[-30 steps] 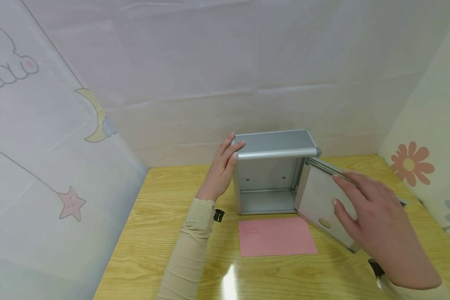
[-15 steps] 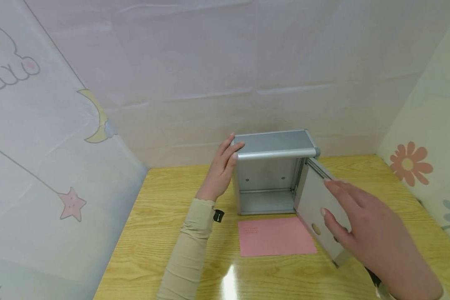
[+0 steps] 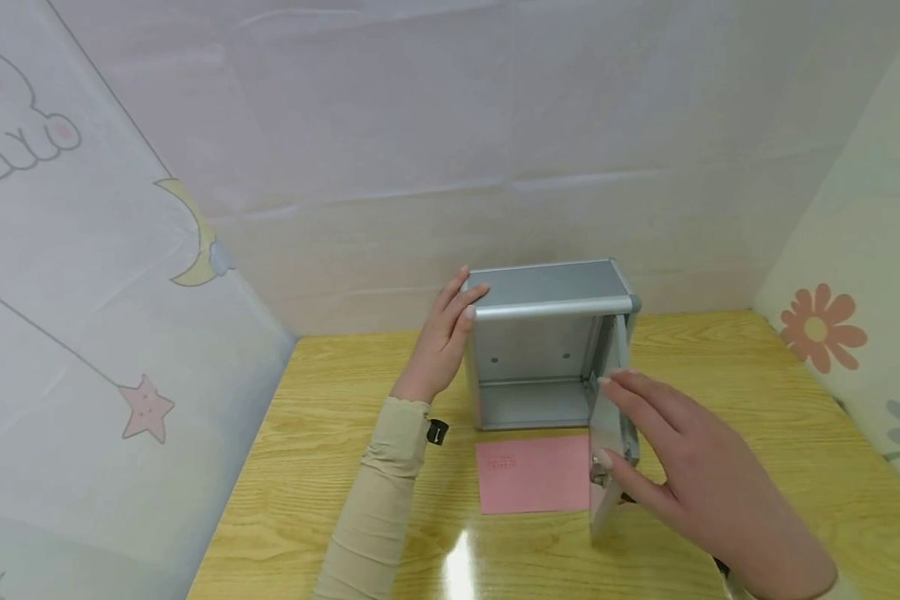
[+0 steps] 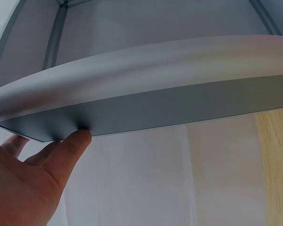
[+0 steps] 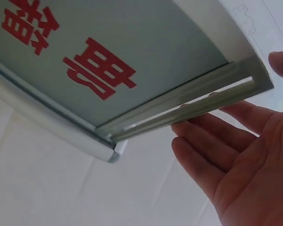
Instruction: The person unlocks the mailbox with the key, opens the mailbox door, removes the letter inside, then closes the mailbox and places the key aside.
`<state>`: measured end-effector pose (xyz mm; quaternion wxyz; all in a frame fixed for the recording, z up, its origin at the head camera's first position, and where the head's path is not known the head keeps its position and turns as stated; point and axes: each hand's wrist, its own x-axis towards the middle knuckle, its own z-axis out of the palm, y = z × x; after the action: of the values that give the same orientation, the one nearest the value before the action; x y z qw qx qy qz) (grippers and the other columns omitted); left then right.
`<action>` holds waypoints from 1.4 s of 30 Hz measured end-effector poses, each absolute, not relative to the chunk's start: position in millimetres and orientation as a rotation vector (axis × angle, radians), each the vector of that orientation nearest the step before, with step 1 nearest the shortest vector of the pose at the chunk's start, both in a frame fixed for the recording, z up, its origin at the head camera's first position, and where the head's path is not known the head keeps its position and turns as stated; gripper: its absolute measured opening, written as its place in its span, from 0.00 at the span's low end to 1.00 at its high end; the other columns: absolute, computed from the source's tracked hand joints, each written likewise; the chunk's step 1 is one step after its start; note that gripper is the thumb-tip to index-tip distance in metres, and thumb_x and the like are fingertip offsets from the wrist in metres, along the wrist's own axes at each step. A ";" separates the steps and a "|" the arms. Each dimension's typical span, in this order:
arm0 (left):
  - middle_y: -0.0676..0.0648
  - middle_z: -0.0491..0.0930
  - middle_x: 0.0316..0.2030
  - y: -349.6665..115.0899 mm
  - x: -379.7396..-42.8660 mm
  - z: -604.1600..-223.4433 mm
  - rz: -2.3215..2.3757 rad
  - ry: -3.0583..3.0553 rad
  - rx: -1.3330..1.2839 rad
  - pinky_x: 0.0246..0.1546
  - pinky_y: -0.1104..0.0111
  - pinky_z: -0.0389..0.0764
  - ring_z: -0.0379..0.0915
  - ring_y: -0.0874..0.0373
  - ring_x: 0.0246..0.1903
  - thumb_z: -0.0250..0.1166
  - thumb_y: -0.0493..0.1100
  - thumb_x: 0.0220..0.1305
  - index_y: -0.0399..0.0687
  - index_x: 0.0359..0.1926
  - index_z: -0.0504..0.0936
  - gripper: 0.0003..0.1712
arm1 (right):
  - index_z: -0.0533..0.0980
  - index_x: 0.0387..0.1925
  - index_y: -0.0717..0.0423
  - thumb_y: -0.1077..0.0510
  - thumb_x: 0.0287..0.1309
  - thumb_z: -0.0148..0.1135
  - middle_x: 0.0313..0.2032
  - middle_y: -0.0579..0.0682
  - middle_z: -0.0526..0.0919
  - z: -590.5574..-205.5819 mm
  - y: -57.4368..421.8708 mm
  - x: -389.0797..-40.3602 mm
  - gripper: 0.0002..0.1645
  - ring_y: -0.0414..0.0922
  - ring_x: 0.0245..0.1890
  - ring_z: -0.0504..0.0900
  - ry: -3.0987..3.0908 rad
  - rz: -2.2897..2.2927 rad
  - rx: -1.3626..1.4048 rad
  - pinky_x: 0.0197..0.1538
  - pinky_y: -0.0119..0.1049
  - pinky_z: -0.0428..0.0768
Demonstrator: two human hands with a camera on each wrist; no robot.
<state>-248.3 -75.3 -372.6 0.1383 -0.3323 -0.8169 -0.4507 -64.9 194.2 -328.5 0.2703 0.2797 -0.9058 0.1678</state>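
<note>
A grey metal mailbox (image 3: 547, 283) stands on the table with its inside facing me. My left hand (image 3: 442, 342) rests on its upper left corner, fingertips pressing the grey panel, as the left wrist view shows too. On the right the hinged door (image 3: 604, 417) juts forward, nearly edge-on in the head view. Extended fingers of my right hand (image 3: 690, 458) touch the door's edge, the thumb beside its lock (image 3: 598, 473). Red characters (image 5: 99, 70) mark the door's outer face in the right wrist view, and the fingers lie along its slotted frame.
A pink envelope (image 3: 536, 475) with small red print lies on the wooden table (image 3: 330, 467) in front of the mailbox, partly hidden by the door. A pale cloth wall (image 3: 420, 167) rises behind, with patterned walls at both sides.
My right hand has swung the mailbox door leftward, from wide open to pointing almost straight at me, now over the envelope's right end. The left hand and mailbox body stay put.
</note>
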 end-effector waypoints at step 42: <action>0.52 0.45 0.74 -72.7 -251.4 -375.2 -1.290 -2.372 -0.958 0.64 0.52 0.59 0.41 0.61 0.71 0.37 0.58 0.76 0.59 0.70 0.65 0.27 | 0.79 0.44 0.63 0.63 0.49 0.71 0.43 0.58 0.77 -372.8 117.0 -170.4 0.18 0.57 0.45 0.74 -2.070 0.552 0.675 0.51 0.52 0.69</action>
<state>-251.4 -72.7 -375.2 0.1378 -0.3312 -0.8201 -0.4458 -170.4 117.0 -372.8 0.4331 0.2709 -0.8307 0.2214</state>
